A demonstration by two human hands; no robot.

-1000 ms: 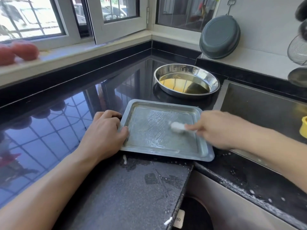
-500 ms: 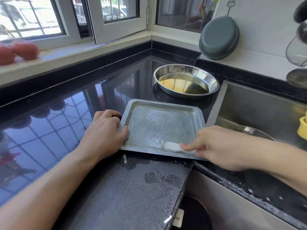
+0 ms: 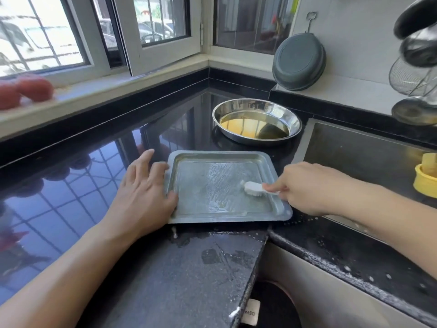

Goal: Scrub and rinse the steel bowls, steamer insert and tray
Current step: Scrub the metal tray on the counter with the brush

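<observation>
Between both hands (image 3: 144, 190) (image 3: 307, 188) lies the tray (image 3: 212, 185).

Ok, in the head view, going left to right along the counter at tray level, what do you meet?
left hand → tray → white brush → right hand → yellow object in the sink.

one tray (image 3: 212, 159), one steel bowl (image 3: 256, 110), one brush (image 3: 254, 187)
</observation>
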